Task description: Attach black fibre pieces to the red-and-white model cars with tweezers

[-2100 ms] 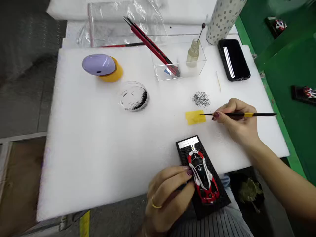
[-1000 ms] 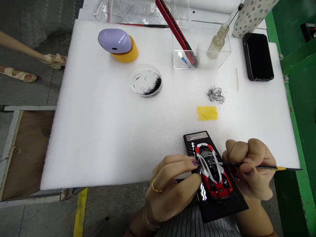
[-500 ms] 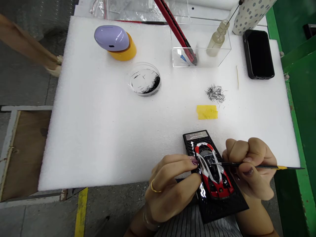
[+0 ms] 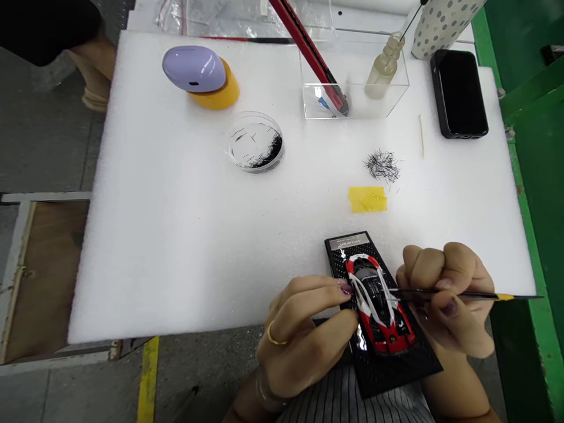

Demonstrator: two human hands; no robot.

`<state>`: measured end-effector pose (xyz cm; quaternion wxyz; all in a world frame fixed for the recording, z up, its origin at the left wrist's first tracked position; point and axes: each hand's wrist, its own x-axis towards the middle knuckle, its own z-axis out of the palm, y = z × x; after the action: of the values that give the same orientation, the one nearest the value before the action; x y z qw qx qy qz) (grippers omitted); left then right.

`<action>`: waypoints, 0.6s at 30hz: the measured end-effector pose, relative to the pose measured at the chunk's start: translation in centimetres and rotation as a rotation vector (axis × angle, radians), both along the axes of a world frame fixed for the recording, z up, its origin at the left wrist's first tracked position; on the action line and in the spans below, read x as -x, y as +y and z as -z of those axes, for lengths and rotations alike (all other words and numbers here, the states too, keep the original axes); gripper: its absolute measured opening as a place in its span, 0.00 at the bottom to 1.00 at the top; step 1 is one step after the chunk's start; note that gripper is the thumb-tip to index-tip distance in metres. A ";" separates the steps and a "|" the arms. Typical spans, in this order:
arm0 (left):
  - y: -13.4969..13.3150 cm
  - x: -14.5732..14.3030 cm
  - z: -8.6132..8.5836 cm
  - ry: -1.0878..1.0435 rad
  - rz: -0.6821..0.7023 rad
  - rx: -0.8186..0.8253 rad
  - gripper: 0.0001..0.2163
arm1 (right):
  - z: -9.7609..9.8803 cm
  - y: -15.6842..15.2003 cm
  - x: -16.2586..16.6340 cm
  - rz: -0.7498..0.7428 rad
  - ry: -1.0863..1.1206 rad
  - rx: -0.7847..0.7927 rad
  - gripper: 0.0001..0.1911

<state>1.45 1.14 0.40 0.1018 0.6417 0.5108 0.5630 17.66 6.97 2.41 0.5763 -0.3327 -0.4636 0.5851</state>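
Note:
A red, white and black model car (image 4: 382, 305) sits on a black display base (image 4: 396, 376) with a silver nameplate, tilted over the near edge of the white foam board. My left hand (image 4: 308, 329) grips the base's left side, its fingertips beside the car. In my right hand (image 4: 449, 296), pinched between thumb and fingers, is a pair of slim black tweezers (image 4: 478, 295) with a yellow band. Their two silvery tips are slightly apart over the car's right side. Whether anything is between the tips is too small to tell.
On the foam board (image 4: 176, 235) are yellow tape (image 4: 368, 199), a pile of black slivers (image 4: 382, 165), a round clear dish (image 4: 256, 142), a swab stick (image 4: 422, 136) and a black phone-like device (image 4: 459, 94). A clear box (image 4: 352, 108) holds a red cutter (image 4: 308, 53) and a bottle (image 4: 383, 73). Another person's arm (image 4: 94, 64) shows at left.
The tweezers' tips have drawn back right from the car's middle and spread slightly. My left hand stays on the base. The other person's arm at the left has shifted.

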 end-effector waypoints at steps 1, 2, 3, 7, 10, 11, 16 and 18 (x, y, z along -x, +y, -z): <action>0.1 0.1 -0.1 -0.003 0.016 -0.002 0.06 | -0.1 0.3 -0.2 0.015 0.014 0.015 0.09; 0.1 0.1 -0.3 -0.002 0.041 -0.002 0.06 | -0.3 0.5 -0.6 0.044 0.021 0.027 0.09; 0.2 0.2 -0.5 0.002 0.069 -0.002 0.06 | -0.5 0.7 -1.0 0.083 0.014 0.035 0.09; 0.7 -0.2 -1.5 0.058 0.136 -0.018 0.07 | -1.9 0.6 -2.9 0.250 -0.158 -0.010 0.05; 1.3 -1.4 -2.1 0.119 0.131 0.006 0.09 | -3.1 -0.6 -4.2 0.259 -0.363 -0.029 0.11; 1.5 -1.9 -2.2 0.135 0.126 0.007 0.09 | -3.5 -1.1 -4.5 0.230 -0.434 -0.009 0.10; 2.6 -4.4 -1.9 0.169 0.075 -0.078 0.10 | -4.6 -2.5 -5.0 0.170 -0.611 0.125 0.04; 2.9 -5.1 -1.6 0.179 0.060 -0.103 0.09 | -4.6 -2.5 -5.1 0.214 -0.639 0.087 0.05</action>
<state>6.57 4.06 2.03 0.0394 0.7089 0.4688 0.5255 22.74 4.45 6.99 0.4454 -0.5704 -0.5577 0.4066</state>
